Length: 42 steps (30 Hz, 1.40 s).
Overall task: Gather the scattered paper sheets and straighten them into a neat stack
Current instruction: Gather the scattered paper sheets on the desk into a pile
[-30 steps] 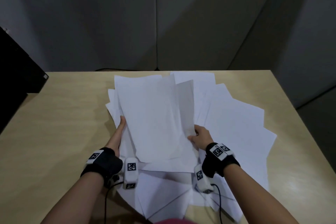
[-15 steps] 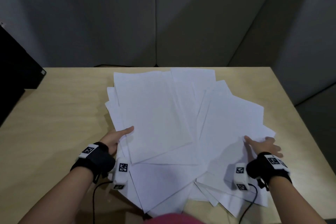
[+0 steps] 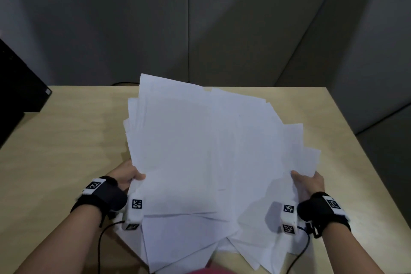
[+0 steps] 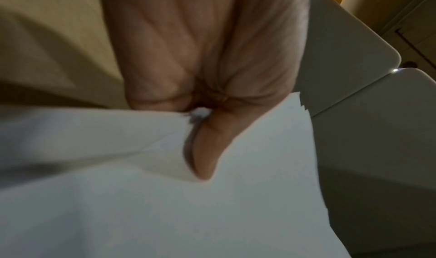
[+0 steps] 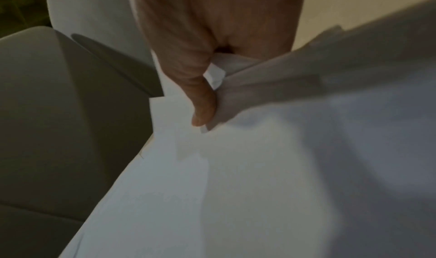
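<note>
Paper sheets [image 3: 200,151] pinched by left hand [image 3: 124,176], right hand [image 3: 309,184].

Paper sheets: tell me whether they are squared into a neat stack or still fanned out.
Fanned out. The paper sheets show staggered corners and edges; the left hand and right hand grip opposite sides.

My fingers are hidden under the sheets [image 3: 211,151]; only each thumb [image 4: 207,150] shows on top. At 6 o'clock the frame edge cuts the lowest sheets. Both wrist views are blurred, so I cannot count layers.
</note>
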Motion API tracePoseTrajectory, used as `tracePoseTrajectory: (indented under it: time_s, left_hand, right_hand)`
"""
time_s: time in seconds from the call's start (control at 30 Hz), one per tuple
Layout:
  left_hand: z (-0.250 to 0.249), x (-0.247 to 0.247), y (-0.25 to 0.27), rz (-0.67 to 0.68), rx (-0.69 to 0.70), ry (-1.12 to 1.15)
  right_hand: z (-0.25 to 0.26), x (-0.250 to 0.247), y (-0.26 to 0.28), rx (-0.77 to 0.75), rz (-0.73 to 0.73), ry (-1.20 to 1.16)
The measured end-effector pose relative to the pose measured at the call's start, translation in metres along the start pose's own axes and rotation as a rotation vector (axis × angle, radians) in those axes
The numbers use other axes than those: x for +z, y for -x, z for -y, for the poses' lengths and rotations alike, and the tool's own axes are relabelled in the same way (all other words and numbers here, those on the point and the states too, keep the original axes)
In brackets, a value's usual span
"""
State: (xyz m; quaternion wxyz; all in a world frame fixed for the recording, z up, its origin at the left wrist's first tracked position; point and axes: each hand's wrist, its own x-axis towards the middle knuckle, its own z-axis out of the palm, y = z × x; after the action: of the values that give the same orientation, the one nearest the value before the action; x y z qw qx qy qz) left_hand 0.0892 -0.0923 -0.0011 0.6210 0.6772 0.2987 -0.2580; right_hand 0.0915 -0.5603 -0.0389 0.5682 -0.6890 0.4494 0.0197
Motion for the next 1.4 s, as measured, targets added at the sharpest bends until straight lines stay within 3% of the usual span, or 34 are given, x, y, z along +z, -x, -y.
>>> tracePoseTrajectory:
  time_s: [0.2,0.37,0.43,0.53,0.6,0.8,0.87,0.97,1.03,1.1,1.17,1.27,1.4]
  left_hand:
    - [-0.002,0.010,-0.007,0.002,-0.067,-0.031]
    - [-0.007,0.011,-0.013,-0.013,-0.008,0.068]
    - [-0.007,0.018,-0.014,-0.079,0.041,0.106]
    - [-0.002,0.027,-0.019,-0.207,0.114,0.088]
    - [0.000,0.027,-0.019,-0.225,0.146,0.092]
    - [0.005,0.006,-0.018,-0.115,0.098,0.251]
    - [0.007,0.005,-0.015,-0.122,0.065,0.266]
    - [0.013,0.006,-0.022,-0.185,0.048,0.240]
    - [0.016,0.010,-0.024,-0.216,0.055,0.236]
    - [0.018,0.012,-0.022,-0.231,0.075,0.258]
    - [0.021,0.011,-0.021,-0.230,0.100,0.300]
    - [0.021,0.006,-0.024,-0.210,0.099,0.308]
    - [0.012,0.013,-0.030,-0.226,0.091,0.113]
  right_hand:
    - [0.010,-0.001,0.004,-0.022,0.090,0.015]
    - [0.021,-0.005,0.020,-0.268,-0.188,0.432]
    - [0.021,-0.002,0.030,-0.314,-0.279,0.577]
    - [0.013,0.003,0.037,-0.425,-0.386,0.622]
    - [0.010,0.004,0.040,-0.480,-0.370,0.559]
    - [0.000,-0.005,0.036,-0.251,-0.233,0.236]
    - [0.001,-0.004,0.035,-0.259,-0.203,0.301]
    - [0.005,0.004,0.038,-0.296,-0.196,0.656]
    - [0.008,0.007,0.042,-0.203,-0.201,0.789]
    - [0.010,0.007,0.044,-0.024,-0.213,0.745]
    - [0.012,0.008,0.043,0.057,-0.194,0.680]
    - [0.015,0.021,0.044,-0.006,-0.135,0.612]
    - [0.012,0.034,0.051,-0.051,-0.112,0.557]
